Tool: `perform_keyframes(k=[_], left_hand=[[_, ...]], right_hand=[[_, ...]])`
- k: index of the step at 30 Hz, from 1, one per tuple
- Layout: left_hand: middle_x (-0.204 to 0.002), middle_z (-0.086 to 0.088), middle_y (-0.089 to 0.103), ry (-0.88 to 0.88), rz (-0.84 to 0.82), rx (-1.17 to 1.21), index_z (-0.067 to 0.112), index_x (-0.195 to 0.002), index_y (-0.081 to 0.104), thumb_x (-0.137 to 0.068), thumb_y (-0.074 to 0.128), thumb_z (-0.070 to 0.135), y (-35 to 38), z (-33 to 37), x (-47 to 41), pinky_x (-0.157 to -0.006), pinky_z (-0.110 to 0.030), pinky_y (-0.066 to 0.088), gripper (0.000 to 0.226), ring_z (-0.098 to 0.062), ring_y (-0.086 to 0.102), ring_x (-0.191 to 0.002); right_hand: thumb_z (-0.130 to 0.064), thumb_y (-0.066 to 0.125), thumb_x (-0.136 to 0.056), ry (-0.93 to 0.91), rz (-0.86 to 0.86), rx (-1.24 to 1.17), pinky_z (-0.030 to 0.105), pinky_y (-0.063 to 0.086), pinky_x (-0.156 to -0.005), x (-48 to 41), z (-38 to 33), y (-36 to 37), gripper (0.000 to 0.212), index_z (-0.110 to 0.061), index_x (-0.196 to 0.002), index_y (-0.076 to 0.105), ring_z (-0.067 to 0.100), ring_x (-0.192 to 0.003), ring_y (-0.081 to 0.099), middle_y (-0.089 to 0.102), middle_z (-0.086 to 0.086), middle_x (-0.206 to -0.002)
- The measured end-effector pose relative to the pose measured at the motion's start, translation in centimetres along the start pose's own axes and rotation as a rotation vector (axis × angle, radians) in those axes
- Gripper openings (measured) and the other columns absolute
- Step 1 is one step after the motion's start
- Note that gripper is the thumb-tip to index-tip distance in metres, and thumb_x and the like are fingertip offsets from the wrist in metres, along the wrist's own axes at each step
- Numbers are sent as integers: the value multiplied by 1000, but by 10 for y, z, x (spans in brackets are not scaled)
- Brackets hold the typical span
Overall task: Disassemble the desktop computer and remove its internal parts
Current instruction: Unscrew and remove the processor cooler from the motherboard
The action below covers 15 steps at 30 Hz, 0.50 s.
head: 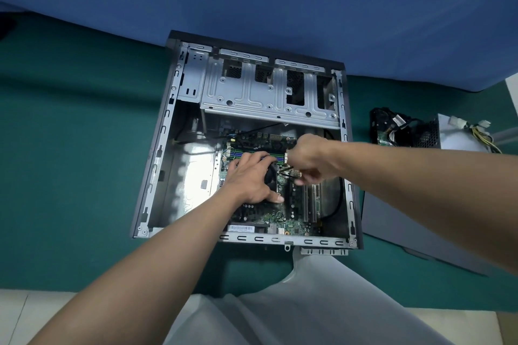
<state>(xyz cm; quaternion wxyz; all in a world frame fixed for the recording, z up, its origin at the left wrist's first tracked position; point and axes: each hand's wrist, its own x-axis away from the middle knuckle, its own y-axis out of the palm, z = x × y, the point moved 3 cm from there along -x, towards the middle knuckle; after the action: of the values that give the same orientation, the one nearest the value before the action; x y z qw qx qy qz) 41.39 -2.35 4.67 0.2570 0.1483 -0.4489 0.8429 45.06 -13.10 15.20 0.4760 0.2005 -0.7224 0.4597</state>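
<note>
An open desktop case (157, 148) lies on its side on a green surface, its green motherboard (280, 221) exposed inside. My left hand (249, 179) rests spread over the black CPU cooler fan (270, 173), fingers reaching toward the RAM slots (277, 158). My right hand (311, 159) is beside it, fingers curled and pinching a small metallic tool or connector (294, 173) at the cooler's right edge. The cooler is mostly hidden under my hands.
A metal drive cage (269, 98) spans the far end of the case. To the right lie a removed power supply (454, 134) with cables, a black part (392, 131) and a grey side panel (414, 227). A blue wall rises behind.
</note>
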Motion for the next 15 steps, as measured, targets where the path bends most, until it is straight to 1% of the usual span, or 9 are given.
perform_keyframes(k=[1,3,5,7,9,11,12,13,15], left_hand=[[-156,10,18,1,-2,-1,34,-151,22,-68,76,61,0,0,0,-114,-43,10,102,-17,15,-140],[-156,10,19,0,3,-2,34,-151,23,-67,76,62,1,0,-1,-114,-42,10,102,-16,15,-140],[-156,11,18,-8,5,3,34,-151,22,-68,76,61,1,-1,-1,-114,-41,9,103,-15,15,-139],[-156,11,18,-12,4,1,34,-151,21,-68,76,61,1,0,-1,-114,-41,9,104,-15,14,-139],[-155,11,19,-15,4,-8,33,-150,23,-68,76,61,2,1,-2,-114,-42,10,102,-16,15,-139],[-154,11,22,-12,9,-12,33,-147,30,-67,76,61,2,1,-2,-114,-42,11,97,-16,16,-138],[-153,11,22,-12,10,-11,33,-146,32,-67,76,61,1,1,-1,-114,-42,10,94,-16,16,-138],[-154,11,21,-11,6,-7,32,-146,32,-67,76,60,1,1,-1,-114,-42,10,94,-16,16,-139],[-156,11,19,-9,4,4,32,-149,27,-68,77,59,1,0,-1,-114,-41,9,99,-16,14,-140]], right_hand=[[-17,35,-103,89,-98,-148,17,32,-34,-1,-1,3,16,-4,-98,43,8,-40,44,57,11,-69],[-14,32,-103,103,-133,-149,18,26,-32,-1,-3,7,18,-6,-92,44,8,-40,33,51,6,-62],[-9,41,-98,-91,23,199,25,39,-44,0,-11,8,15,-5,-89,51,16,-56,43,47,5,-69],[-9,47,-94,-310,166,688,31,46,-63,5,-19,13,13,-9,-101,58,22,-74,49,50,3,-80],[-12,49,-92,-429,259,1081,33,45,-63,12,-21,16,15,-14,-104,59,25,-77,53,56,3,-91],[-19,45,-98,-660,318,1474,34,43,-60,18,-22,20,19,-15,-108,60,26,-78,58,63,3,-94],[-23,42,-100,-787,330,1613,33,42,-59,18,-19,22,21,-16,-108,61,26,-75,57,65,3,-93],[-24,41,-101,-855,339,1650,32,40,-56,18,-17,21,22,-17,-104,61,25,-70,54,65,2,-90],[-21,43,-98,-824,371,1545,31,35,-52,18,-15,8,21,-17,-82,55,24,-63,47,61,3,-79]])
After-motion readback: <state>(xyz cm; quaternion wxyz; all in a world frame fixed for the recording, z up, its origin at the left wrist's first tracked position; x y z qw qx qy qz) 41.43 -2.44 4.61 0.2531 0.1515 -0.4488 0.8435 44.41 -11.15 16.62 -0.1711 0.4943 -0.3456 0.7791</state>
